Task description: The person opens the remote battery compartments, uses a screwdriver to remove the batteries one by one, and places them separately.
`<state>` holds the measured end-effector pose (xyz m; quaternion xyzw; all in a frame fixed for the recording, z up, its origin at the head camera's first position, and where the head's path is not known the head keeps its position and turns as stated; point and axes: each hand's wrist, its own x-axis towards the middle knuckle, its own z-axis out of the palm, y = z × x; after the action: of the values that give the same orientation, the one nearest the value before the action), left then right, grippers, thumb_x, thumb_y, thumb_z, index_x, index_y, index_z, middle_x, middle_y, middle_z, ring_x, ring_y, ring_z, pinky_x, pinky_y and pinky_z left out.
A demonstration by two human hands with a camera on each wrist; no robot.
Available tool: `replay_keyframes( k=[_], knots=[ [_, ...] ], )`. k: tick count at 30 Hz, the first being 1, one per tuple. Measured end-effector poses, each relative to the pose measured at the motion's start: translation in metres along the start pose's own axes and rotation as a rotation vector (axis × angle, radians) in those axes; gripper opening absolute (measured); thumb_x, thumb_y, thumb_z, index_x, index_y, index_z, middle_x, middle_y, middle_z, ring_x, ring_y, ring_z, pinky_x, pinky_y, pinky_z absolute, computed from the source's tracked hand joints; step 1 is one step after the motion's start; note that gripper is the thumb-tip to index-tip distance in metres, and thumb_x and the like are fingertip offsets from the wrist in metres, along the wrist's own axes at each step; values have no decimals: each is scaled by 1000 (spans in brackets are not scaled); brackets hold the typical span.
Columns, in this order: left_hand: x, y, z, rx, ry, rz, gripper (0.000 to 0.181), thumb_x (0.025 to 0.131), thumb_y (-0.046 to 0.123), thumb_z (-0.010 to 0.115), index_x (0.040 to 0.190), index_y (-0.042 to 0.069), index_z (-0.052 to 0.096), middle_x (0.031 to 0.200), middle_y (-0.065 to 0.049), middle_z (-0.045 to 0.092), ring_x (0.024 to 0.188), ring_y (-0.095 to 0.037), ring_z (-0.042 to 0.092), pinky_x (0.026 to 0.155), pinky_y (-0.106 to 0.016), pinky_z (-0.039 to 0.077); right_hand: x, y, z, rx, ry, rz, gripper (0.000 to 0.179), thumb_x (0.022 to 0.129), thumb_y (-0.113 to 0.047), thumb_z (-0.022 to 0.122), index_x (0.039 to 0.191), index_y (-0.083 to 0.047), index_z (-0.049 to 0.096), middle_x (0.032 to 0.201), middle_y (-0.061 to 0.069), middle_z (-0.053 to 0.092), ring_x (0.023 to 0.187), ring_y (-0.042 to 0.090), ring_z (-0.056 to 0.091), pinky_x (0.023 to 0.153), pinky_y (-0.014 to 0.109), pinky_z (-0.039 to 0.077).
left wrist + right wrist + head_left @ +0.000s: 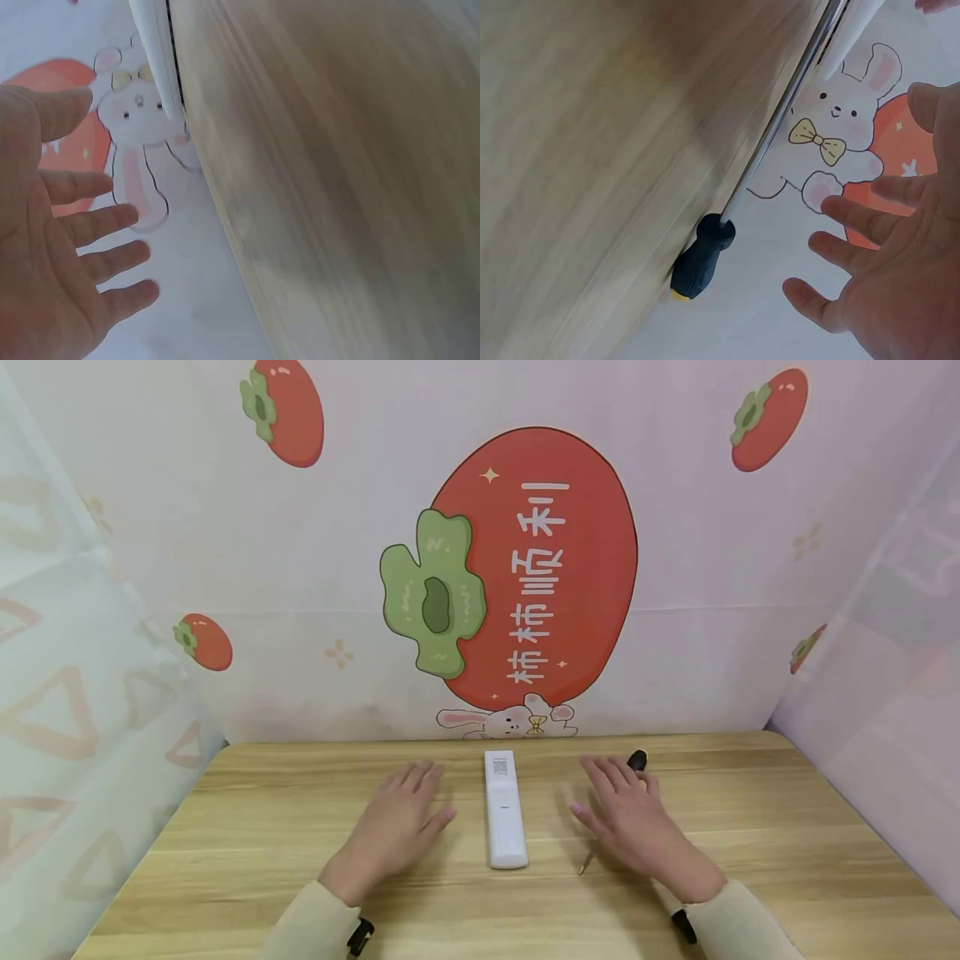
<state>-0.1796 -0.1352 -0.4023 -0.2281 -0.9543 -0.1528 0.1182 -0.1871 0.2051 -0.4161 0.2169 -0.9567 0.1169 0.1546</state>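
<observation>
A long white remote control [506,831] lies back side up on the wooden table, with a printed code label at its far end. To the left of it, my left hand [397,822] hovers palm down over the table, fingers extended and holding nothing. My right hand [633,827] is held the same way on the other side. Beneath the right hand lies a screwdriver [697,259] with a black handle, a yellow end and a long metal shaft. From the head view, that hand hides most of the shaft; the handle and tip show past it.
The wooden table [285,835] ends at a back cloth [690,677] printed with red persimmons and a rabbit. Patterned side cloths [67,710] hang at left and right. Dark bands [361,937] sit at both wrists by the pale sleeves.
</observation>
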Motion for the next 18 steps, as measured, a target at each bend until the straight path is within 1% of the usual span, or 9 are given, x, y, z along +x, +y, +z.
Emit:
replay_keyframes(
  k=[4,8,14,16,18],
  knots=[
    [5,12,3,-49,-83,17,62,101,37,63,147,-2,49,145,-22,52,135,-42,48,113,-57,37,1,-6,0,2,-6,-25,65,98,-41,66,148,-3,48,139,17,56,132,39,46,101,69,34],
    [10,23,5,-88,-177,24,65,100,42,63,148,-1,48,147,-20,52,136,-39,47,113,-55,38,1,-12,1,10,-23,-43,63,97,-40,67,145,-3,51,133,15,59,127,36,50,97,64,39],
    [14,36,12,-80,-316,21,77,95,54,65,151,5,47,149,-18,50,136,-38,47,112,-53,40,1,-21,3,20,-68,-50,62,98,-41,67,145,-5,52,131,12,60,126,34,52,96,61,40],
    [15,39,13,-72,-342,18,80,93,56,67,151,6,47,149,-17,50,136,-38,48,112,-53,41,2,-24,3,27,-86,-55,62,98,-42,67,146,-6,52,131,12,60,127,33,52,96,60,40],
    [15,42,15,-57,-355,20,82,92,58,67,152,6,46,148,-18,51,135,-38,48,111,-54,42,3,-28,3,40,-107,-60,61,98,-42,66,145,-6,52,131,11,61,127,32,52,96,58,40]
  ],
)
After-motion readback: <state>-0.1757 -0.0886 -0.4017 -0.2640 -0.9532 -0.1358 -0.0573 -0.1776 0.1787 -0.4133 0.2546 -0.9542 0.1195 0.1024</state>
